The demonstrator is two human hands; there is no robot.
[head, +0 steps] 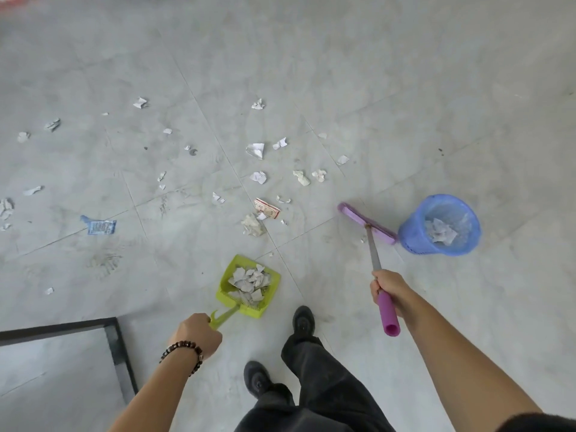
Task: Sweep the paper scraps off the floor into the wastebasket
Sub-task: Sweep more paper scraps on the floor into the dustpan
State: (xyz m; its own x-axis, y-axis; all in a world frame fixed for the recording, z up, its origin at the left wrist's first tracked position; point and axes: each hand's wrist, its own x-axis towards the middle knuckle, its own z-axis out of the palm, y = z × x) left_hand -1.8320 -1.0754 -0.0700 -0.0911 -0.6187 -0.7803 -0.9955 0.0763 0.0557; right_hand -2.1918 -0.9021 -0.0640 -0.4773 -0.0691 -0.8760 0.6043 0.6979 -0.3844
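Filling the slotted lime plastic dustpan (225, 283) are crumpled, torn paper scraps (247, 280).

A plain indoor room is being shown: a floor (374, 73) of large pale grey tiles is being seen throughout, with a black-framed glass panel (120, 353) at lower left; home or workplace cannot be told.

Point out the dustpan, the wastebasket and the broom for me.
green dustpan (233, 263), head view, on the bare upper left corner of its tray.
blue wastebasket (411, 235), head view, on its outer mesh wall.
purple broom (355, 216), head view, on the top of its brush head.
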